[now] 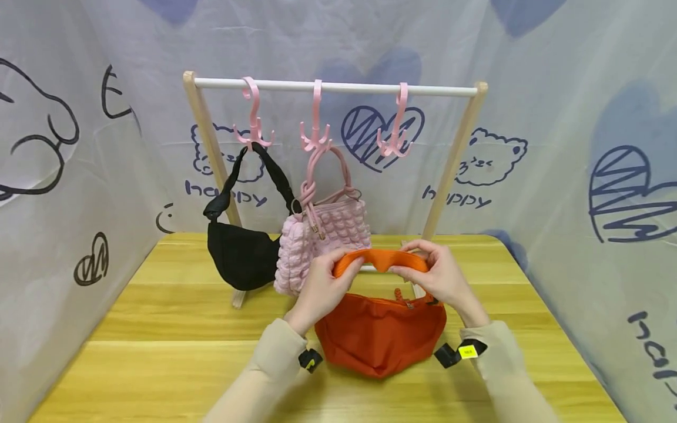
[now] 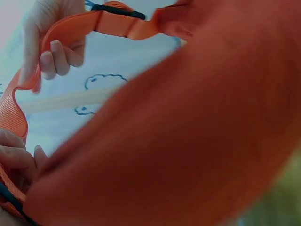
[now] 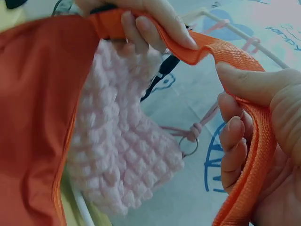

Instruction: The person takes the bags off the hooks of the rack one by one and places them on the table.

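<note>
Shows nearest, in front of the rack (image 1: 448, 175) and right of its middle, orange-red bag (image 1: 381, 338) below orange strap (image 1: 379, 257); cannot tell whether touching wooden table (image 1: 158, 329). Grips strap's left part in left hand (image 1: 327, 288), fingers curled closed around it, thumb pressed on top; grips right part in right hand (image 1: 440, 275), curled likewise. Shows next, at the rack's middle, pink bag (image 1: 345, 222) hung from central pink hook (image 1: 316, 110); at the rack's left, black bag (image 1: 243, 255) hung from left pink hook (image 1: 255, 104); at the rack's right, third pink hook (image 1: 399, 111). Shows farthest, behind the rack, pale cloth (image 1: 254, 47) bearing heart drawings
</note>
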A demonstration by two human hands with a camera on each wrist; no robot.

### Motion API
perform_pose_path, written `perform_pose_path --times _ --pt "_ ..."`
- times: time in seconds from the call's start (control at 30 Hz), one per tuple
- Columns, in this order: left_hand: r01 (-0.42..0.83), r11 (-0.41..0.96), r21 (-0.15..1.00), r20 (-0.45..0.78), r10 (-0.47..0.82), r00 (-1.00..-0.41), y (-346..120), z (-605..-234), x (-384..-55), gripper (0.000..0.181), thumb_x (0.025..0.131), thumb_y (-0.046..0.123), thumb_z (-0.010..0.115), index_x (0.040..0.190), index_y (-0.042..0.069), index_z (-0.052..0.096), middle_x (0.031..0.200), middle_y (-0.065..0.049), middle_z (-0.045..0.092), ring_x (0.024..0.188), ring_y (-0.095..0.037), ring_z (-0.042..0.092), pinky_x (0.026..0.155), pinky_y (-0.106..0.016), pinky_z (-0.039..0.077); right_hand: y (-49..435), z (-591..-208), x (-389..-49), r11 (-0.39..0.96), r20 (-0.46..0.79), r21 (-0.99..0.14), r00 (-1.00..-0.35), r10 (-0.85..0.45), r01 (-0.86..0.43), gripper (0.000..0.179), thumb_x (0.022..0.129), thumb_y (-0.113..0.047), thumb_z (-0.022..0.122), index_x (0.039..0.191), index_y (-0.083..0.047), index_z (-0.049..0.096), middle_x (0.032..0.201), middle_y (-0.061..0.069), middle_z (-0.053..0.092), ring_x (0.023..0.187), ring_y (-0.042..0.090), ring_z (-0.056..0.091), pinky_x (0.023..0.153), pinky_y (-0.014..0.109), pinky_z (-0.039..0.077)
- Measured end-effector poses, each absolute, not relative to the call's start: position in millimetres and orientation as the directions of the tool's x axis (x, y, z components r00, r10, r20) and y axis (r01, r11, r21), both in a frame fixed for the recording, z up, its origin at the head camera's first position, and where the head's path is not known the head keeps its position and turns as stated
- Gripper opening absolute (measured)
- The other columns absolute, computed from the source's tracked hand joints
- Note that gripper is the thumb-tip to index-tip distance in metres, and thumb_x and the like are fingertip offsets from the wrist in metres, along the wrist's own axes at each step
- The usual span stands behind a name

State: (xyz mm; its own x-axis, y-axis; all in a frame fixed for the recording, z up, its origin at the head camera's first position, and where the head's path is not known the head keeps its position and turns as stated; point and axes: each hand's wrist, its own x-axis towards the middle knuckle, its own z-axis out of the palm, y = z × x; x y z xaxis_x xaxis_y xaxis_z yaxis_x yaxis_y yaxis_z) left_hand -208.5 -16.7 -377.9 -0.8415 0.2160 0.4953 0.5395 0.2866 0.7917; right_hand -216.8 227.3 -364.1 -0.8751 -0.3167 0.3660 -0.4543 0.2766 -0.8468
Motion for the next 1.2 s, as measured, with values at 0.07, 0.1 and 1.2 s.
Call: perform_pose_path --times 0.07,0.1,1.2 --pt "0.529 0.323 0.785 0.480 0.223 -0.848 -21 -387 -205 0.014 0.097 0.020 0.068 0.103 0.010 0.075 0.071 -0.001 0.058 0.061 -0.009 0.050 0.056 -0.020 0.042 227 -369 -213 0.302 0.388 -0.824 -0.867 -0.313 -0.479 0.026 0.084 -0.002 0.079 0.106 0.001 0.066 0.074 -0.002 0.074 0.057 0.008 0.064 0.054 0.024 0.053" --pt "0.524 0.343 0.780 0.473 0.224 -0.852 -23 -391 -203 0.013 0.097 0.021 0.068 0.103 0.011 0.075 0.071 -0.001 0.059 0.061 -0.009 0.050 0.056 -0.021 0.043 228 -372 -211 0.316 0.393 -0.816 -0.865 -0.312 -0.484 0.025 0.084 -0.002 0.079 0.105 0.000 0.066 0.072 -0.001 0.073 0.055 0.008 0.061 0.051 0.023 0.051" --pt "0.369 0.714 0.596 0.216 0.300 -0.929 -63 -478 -152 0.045 0.092 0.021 0.073 0.132 0.006 0.061 0.123 -0.011 0.067 0.116 -0.030 0.064 0.100 -0.050 0.051 230 -457 -199 0.536 0.522 -0.656 -0.832 -0.186 -0.531 0.007 0.093 -0.007 0.071 0.100 -0.010 0.072 0.091 0.003 0.073 0.081 0.003 0.064 0.073 0.018 0.053"
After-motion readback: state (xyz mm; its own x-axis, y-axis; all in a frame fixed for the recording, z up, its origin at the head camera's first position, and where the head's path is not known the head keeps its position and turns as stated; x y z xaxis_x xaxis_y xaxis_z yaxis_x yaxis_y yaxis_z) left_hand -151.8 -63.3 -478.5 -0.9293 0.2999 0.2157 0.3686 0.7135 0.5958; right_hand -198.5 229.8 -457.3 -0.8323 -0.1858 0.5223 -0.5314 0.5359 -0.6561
